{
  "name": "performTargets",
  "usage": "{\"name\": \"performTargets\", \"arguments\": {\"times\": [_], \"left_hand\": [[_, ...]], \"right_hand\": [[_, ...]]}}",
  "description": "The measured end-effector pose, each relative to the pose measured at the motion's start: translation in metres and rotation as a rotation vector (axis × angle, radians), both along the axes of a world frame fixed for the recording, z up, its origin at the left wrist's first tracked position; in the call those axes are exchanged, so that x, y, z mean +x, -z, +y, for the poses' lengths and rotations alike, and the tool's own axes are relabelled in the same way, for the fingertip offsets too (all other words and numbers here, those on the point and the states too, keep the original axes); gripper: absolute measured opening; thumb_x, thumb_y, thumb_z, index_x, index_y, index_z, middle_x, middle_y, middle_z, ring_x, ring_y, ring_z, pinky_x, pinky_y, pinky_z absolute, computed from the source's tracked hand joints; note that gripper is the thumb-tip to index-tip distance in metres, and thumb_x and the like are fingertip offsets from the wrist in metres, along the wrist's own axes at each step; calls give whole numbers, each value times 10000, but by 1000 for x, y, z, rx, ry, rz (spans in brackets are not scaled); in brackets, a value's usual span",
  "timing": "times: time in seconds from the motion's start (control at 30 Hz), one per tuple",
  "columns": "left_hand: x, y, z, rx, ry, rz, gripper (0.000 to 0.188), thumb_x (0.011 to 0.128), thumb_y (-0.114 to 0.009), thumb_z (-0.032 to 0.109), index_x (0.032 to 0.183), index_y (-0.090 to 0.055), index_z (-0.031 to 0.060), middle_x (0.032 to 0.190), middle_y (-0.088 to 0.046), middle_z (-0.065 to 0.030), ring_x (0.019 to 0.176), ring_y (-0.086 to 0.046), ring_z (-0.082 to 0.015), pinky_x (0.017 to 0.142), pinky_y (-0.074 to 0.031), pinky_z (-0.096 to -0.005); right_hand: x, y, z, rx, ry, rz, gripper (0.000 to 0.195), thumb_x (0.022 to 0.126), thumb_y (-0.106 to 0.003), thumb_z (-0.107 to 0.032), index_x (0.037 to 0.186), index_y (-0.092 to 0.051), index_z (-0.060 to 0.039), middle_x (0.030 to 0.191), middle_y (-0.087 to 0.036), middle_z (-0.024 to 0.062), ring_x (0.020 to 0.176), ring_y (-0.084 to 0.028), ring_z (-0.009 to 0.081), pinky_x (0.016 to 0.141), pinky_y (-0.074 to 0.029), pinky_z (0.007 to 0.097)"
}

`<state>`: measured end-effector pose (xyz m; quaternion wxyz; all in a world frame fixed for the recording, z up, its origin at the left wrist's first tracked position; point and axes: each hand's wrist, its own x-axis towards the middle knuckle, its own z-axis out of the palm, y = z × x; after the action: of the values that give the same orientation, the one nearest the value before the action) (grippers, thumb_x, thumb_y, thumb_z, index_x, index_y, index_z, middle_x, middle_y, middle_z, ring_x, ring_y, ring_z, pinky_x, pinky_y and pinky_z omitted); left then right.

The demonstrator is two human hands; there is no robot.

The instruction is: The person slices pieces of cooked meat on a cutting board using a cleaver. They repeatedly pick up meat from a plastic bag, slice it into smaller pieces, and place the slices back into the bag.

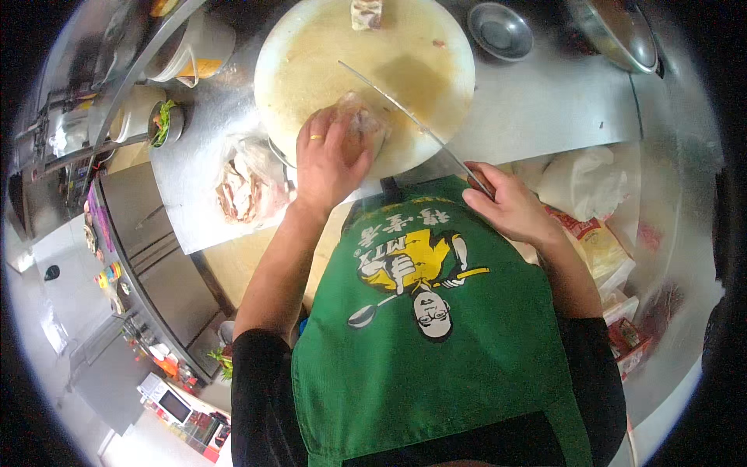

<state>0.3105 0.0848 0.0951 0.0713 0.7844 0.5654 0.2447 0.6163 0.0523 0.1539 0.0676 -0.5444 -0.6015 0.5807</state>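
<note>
My left hand (332, 154), with a ring on one finger, presses on a pale, glossy piece of meat (362, 114) near the front of a round cutting board (292, 76). The fingers and palm cover much of that piece. My right hand (510, 201) grips the brown handle of a knife (429, 132). Its blade is seen nearly edge-on and slants up and left over the board, to the right of the meat. I cannot tell whether the blade touches the board. A separate block of layered meat (366, 14) sits at the board's far edge.
Left of the board, a clear plastic bag (242, 190) of meat lies on the metal worktop (560, 111). A bowl of green vegetables (166, 124) and a white bucket (198, 46) stand beyond it. At right are a small metal bowl (501, 32) and a larger basin (627, 35).
</note>
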Motion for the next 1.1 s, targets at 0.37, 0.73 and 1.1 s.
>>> {"name": "performTargets", "arguments": {"times": [0.37, 0.73, 1.1], "left_hand": [[8, 9, 1, -112, 20, 101, 618, 642, -749, 232, 1234, -593, 146, 1280, -521, -169, 1189, -473, -417, 972, -419, -532], [8, 11, 9, -108, 86, 123, 724, 639, -771, 327, 1299, -562, 116, 1232, -554, -156, 1171, -474, -376, 1044, -344, -537], [6, 13, 8, -127, 88, 157, 762, 613, -825, 338, 1279, -550, 92, 1296, -523, -185, 1190, -465, -408, 1033, -337, -538]], "right_hand": [[-13, 6, -16, 112, 8, -149, 445, 1005, -489, -338, 1303, -518, -10, 951, -670, 254, 874, -656, 432, 774, -511, 495], [-3, -39, -56, 0, -54, -167, 462, 987, -518, -294, 1361, -457, -30, 903, -682, 256, 809, -670, 441, 737, -544, 506], [-10, -51, -43, -138, -50, -204, 473, 981, -540, -290, 1368, -450, -33, 948, -683, 255, 834, -670, 441, 776, -541, 507]]}}
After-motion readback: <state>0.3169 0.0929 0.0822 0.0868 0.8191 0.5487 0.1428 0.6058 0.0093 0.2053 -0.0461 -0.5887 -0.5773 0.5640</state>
